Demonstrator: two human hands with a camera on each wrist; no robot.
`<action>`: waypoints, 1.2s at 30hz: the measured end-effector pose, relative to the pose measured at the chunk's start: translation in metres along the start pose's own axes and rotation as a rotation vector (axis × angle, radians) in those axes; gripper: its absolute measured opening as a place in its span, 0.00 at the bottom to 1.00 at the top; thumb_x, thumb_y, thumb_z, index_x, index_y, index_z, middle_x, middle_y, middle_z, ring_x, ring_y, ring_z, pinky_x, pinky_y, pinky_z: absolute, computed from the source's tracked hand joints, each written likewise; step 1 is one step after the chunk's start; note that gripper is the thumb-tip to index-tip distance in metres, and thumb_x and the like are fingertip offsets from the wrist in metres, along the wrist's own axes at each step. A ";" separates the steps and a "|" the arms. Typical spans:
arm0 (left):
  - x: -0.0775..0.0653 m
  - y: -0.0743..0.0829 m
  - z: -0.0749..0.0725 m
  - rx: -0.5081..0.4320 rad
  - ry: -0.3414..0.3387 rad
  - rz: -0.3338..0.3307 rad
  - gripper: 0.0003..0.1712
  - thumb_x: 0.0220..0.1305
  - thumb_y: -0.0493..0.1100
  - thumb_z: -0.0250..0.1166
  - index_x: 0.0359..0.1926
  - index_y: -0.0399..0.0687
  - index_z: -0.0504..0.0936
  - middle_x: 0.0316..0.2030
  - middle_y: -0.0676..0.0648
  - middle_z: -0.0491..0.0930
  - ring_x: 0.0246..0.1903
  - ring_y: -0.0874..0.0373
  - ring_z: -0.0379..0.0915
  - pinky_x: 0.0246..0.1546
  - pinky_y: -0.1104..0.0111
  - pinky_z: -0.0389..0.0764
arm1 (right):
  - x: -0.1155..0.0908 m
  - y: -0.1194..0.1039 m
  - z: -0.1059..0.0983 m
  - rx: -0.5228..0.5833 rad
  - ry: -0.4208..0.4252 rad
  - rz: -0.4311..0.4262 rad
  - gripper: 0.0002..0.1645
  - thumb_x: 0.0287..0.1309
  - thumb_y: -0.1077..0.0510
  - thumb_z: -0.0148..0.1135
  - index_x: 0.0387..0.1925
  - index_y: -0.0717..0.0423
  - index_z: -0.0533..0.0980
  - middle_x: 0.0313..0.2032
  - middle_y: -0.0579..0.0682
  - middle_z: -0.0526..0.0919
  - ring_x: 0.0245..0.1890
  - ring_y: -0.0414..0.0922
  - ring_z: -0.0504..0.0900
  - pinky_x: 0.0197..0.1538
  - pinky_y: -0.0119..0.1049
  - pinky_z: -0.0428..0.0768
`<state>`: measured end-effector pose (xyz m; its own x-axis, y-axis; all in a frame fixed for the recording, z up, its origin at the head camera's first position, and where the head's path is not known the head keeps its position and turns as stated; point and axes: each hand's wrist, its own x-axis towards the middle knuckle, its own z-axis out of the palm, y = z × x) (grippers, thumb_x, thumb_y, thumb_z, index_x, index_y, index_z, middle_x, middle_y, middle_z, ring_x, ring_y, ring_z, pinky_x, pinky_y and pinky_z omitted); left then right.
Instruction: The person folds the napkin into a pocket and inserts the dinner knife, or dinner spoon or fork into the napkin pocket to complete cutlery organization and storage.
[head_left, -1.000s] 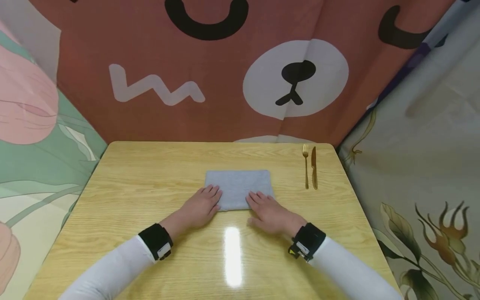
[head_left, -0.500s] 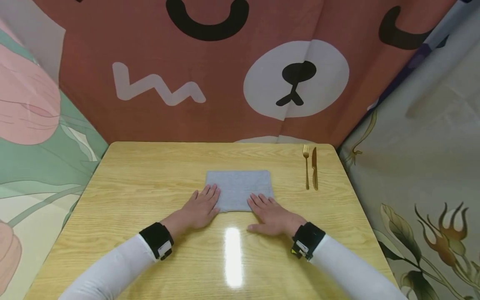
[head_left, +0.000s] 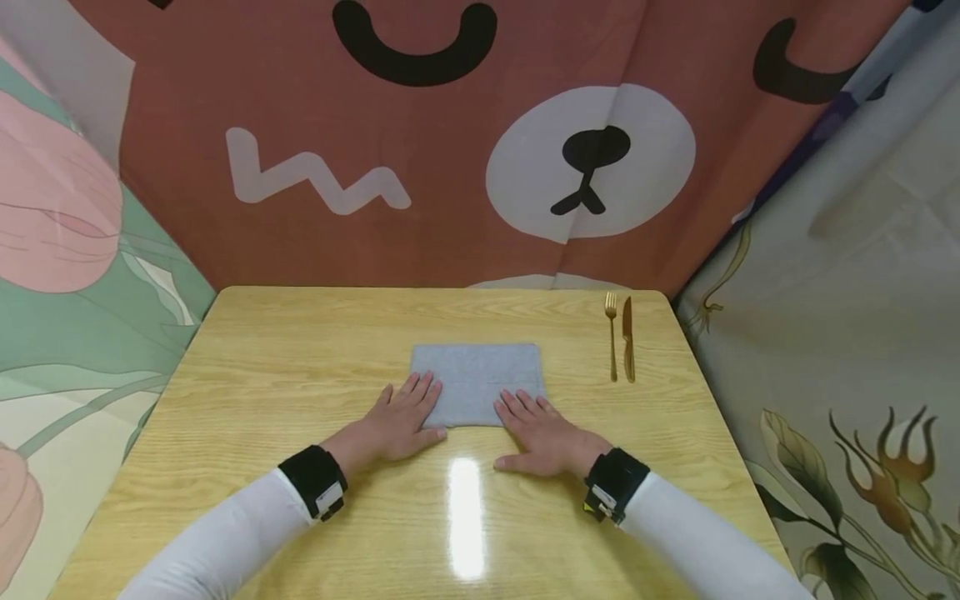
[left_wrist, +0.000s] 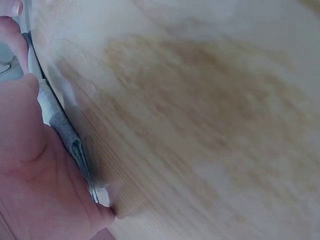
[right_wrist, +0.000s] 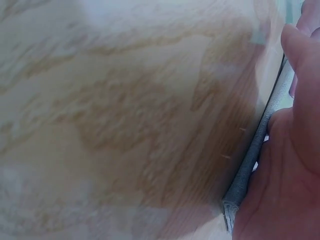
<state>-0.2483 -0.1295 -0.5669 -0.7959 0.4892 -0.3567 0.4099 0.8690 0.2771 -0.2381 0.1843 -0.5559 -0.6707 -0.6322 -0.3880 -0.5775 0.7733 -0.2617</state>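
A folded grey-blue cloth lies flat as a neat rectangle on the table, its long side facing the person. My left hand rests with straight fingers on its near left corner, the thumb along the front edge. On the near right corner lies my right hand, fingers straight and thumb spread out on the wood. The wrist views show the layered front edge of the cloth beside the left palm, and the cloth's folded edge beside the right palm.
A gold fork and a gold knife lie side by side at the back right of the wooden table. A brown curtain with a bear print hangs behind the far edge. Patterned cloths hang at both sides.
The left hand has shifted slightly and its thumb now points further inward along the front edge. The right thumb has spread a little. The cloth looks almost unchanged.
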 end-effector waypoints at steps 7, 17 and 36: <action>0.000 -0.002 0.002 -0.017 0.009 0.016 0.54 0.72 0.78 0.40 0.83 0.56 0.33 0.83 0.49 0.26 0.83 0.48 0.20 0.78 0.36 0.37 | 0.000 0.001 0.001 0.004 0.003 0.002 0.61 0.66 0.19 0.43 0.83 0.48 0.38 0.83 0.50 0.32 0.84 0.55 0.34 0.82 0.60 0.42; -0.002 -0.005 -0.001 -0.083 0.051 0.049 0.51 0.73 0.73 0.49 0.83 0.55 0.41 0.84 0.47 0.32 0.83 0.45 0.25 0.77 0.34 0.40 | 0.001 0.002 0.001 0.055 0.050 -0.011 0.56 0.69 0.24 0.48 0.83 0.49 0.43 0.83 0.51 0.37 0.84 0.57 0.38 0.81 0.61 0.44; 0.021 -0.034 -0.032 -0.368 0.177 0.066 0.37 0.78 0.57 0.54 0.79 0.46 0.61 0.80 0.37 0.53 0.81 0.36 0.45 0.78 0.43 0.54 | 0.023 0.032 -0.045 0.370 0.250 0.043 0.31 0.68 0.42 0.65 0.67 0.52 0.77 0.63 0.50 0.83 0.65 0.49 0.80 0.67 0.48 0.78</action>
<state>-0.2928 -0.1509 -0.5550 -0.8508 0.4945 -0.1778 0.3012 0.7361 0.6062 -0.2931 0.1920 -0.5334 -0.8089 -0.5558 -0.1918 -0.3714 0.7359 -0.5662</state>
